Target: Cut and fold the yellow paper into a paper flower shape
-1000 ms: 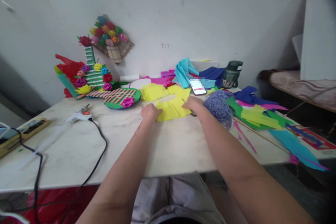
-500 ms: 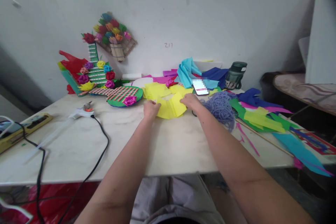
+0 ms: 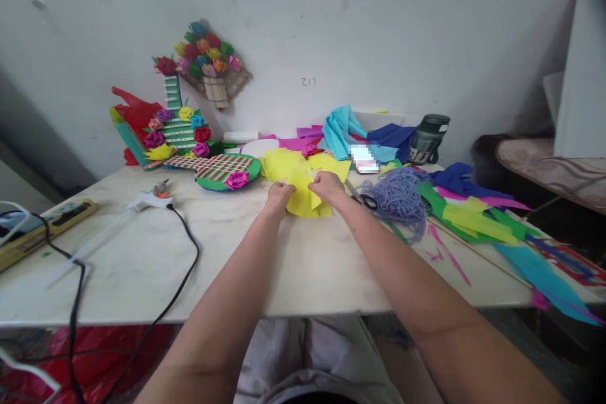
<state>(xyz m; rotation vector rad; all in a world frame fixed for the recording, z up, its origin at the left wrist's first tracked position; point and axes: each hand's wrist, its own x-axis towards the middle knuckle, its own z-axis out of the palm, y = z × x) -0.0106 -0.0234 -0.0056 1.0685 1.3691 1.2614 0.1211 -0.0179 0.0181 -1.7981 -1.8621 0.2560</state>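
A piece of yellow crepe paper (image 3: pixel 303 199) is stretched between my two hands above the table. My left hand (image 3: pixel 280 196) pinches its left side with thumb and fingers. On the other side, my right hand (image 3: pixel 327 188) pinches it too, fingers closed. The paper hangs in folds toward me. More yellow crepe paper (image 3: pixel 283 163) lies flat just behind it. Scissors (image 3: pixel 365 199) rest to the right of my right wrist, beside a tangle of purple yarn (image 3: pixel 395 196).
Left are a glue gun (image 3: pixel 149 199) with a black cord, a power strip (image 3: pixel 57 227) and a flower-decorated guitar-shaped craft (image 3: pixel 222 170). Behind lie a phone (image 3: pixel 363 159), blue paper (image 3: pixel 341 131) and a dark bottle (image 3: pixel 428 139). Coloured paper strips and a thin stick (image 3: pixel 478 249) lie right.
My hands have come closer together, the right one moving left, and the yellow paper between them is bunched narrower. The scissors beside my right wrist now show more fully.
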